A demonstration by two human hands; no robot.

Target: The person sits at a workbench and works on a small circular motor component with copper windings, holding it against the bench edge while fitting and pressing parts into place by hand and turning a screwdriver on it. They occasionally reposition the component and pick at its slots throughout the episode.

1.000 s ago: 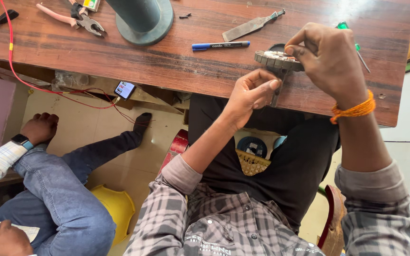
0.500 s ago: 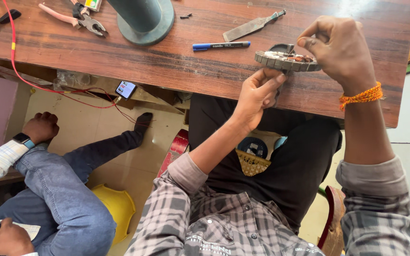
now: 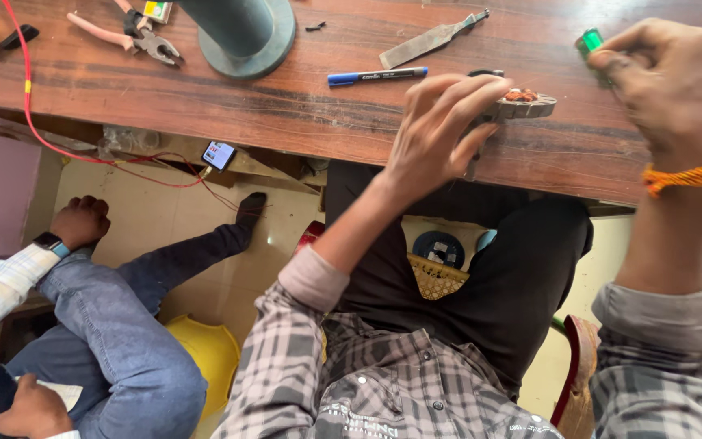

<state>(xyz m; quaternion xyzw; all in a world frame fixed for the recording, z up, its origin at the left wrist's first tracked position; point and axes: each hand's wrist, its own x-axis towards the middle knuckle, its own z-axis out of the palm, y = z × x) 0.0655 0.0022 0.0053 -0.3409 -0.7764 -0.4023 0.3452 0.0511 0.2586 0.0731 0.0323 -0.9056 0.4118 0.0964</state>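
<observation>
Item: round metal motor part (image 3: 522, 106), copper windings exposed, on the table edge (image 3: 302, 122), pinched in my left hand (image 3: 440, 130). Right hand (image 3: 668, 81) clenched around green-handled tool (image 3: 589, 41), raised beside it. Work unfinished.

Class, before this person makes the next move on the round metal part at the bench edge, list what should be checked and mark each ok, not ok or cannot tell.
1. Left hand steadies the round metal part: ok.
2. Part fully supported on the wooden bench: not ok, it sits at the edge.
3. Right hand grips the green-handled tool: ok.
4. Tool tip on the part: cannot tell.
5. Blue pen and metal file lie apart from the hands: ok.
</observation>
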